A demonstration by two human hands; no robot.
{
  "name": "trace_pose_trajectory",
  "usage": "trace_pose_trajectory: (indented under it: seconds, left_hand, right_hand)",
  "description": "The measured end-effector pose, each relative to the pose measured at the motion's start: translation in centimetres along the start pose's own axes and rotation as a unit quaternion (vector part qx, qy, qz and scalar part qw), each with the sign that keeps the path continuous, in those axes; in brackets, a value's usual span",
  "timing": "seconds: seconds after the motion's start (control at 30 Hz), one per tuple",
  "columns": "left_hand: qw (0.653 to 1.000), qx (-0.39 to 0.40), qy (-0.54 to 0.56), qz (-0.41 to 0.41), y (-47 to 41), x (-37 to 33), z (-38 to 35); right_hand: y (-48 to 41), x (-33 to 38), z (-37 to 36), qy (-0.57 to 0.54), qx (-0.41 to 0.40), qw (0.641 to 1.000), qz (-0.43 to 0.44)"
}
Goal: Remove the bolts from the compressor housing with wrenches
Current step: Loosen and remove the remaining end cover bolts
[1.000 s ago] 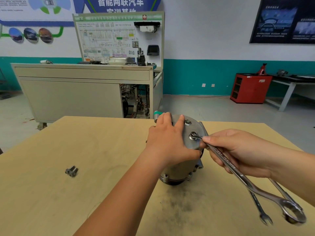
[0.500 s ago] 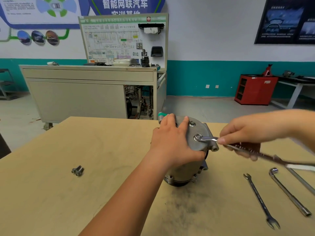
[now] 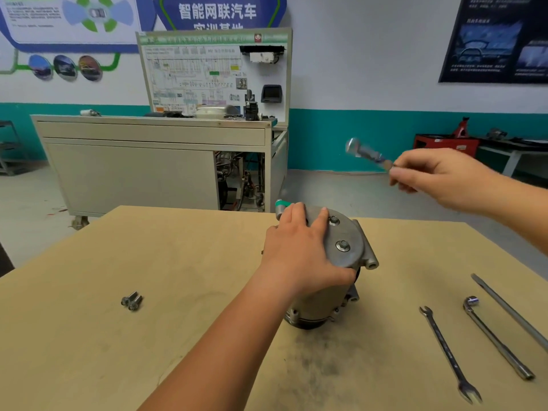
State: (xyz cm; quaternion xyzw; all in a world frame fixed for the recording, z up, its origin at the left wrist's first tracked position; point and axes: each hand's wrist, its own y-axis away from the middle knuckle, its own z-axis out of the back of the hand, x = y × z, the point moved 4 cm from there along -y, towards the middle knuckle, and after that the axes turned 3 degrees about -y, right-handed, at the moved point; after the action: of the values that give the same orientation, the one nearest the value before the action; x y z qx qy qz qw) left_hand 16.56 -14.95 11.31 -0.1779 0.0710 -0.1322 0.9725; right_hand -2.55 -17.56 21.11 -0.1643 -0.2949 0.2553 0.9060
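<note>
A compressor housing (image 3: 345,264) stands at the centre of a wooden counter (image 3: 148,366), two bolts (image 3: 343,246) seated in its lid. The left hand (image 3: 299,253) clamps it, fingers laid over the top, thumb hooked under the rim. At two o'clock the right hand (image 3: 439,179) hovers in the air, pinching a blurred wrench (image 3: 364,152). Two loose bolts (image 3: 132,301) lie at nine o'clock, three long tools (image 3: 447,351) at four o'clock

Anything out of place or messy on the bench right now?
Only a dark sooty smudge staining the tan wooden tabletop just in front of the grey metal compressor housing. Two loose silver bolts lie together at left; nothing looks spilled or broken.
</note>
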Motion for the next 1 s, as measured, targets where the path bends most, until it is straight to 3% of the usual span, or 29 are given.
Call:
trace_pose_trajectory:
  seconds: [0.1, 0.23, 0.3, 0.43, 0.67, 1.0]
  left_hand:
    - [1.000, 0.002, -0.001, -0.002, -0.1, -0.2, 0.0]
    - [1.000, 0.004, -0.011, -0.002, -0.1, -0.3, -0.1]
    - [1.000, 0.007, -0.013, 0.002, -0.1, -0.3, -0.1]
    - [0.999, 0.031, -0.017, 0.009, 0.0, -0.3, 0.0]
    - [0.999, 0.040, -0.019, 0.015, 0.0, -0.5, 0.3]
    - [0.999, 0.020, -0.025, 0.008, 0.0, -0.6, 0.1]
  right_hand:
    - [2.4, 0.9, -0.8, -0.200, 0.000, 0.974, -0.105]
    - [6.6, 3.2, -4.3, -0.401, 0.103, 0.882, -0.226]
    - [7.9, 4.2, -6.0, -0.457, 0.135, 0.841, -0.256]
    - [8.3, 5.0, -8.2, -0.499, 0.164, 0.802, -0.285]
    - [7.8, 5.1, -9.4, -0.518, 0.159, 0.784, -0.302]
    - [7.3, 3.5, -8.2, -0.366, 0.250, 0.848, -0.289]
